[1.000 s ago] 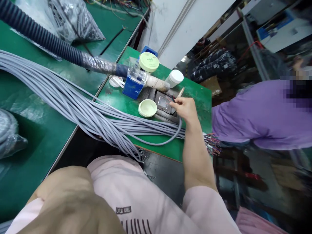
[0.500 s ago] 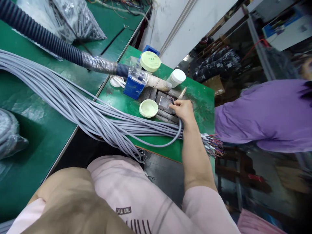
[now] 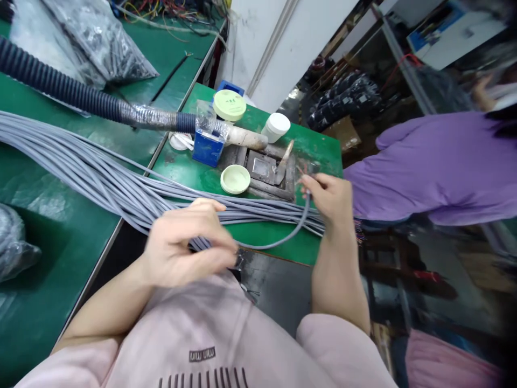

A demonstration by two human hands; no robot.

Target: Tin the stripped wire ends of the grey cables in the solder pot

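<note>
My right hand [image 3: 331, 198] pinches a grey cable [image 3: 278, 243] close to its end, where thin bare wires [image 3: 302, 171] fan out past the fingertips. That cable loops down and back left beneath the hand. Left of it sits a sooty square metal pot [image 3: 262, 167] with a shiny surface and a scraper-like tool [image 3: 285, 161] leaning on it. My left hand [image 3: 188, 242], blurred, hovers above a thick bundle of grey cables [image 3: 100, 172]. Its fingers are curled but apart, with nothing visible in them. The bundle's far ends are partly hidden behind my right forearm.
A shallow pale-green tin [image 3: 235, 179], its lid [image 3: 229, 105] and a white jar [image 3: 276, 127] stand around the pot. A ribbed hose [image 3: 81, 99] runs through a blue holder [image 3: 208, 148]. A person in purple [image 3: 436, 167] is at the right.
My right hand has moved right, carrying the cable end from over the pot to beside it. My left hand has risen from near my body to above the cable bundle.
</note>
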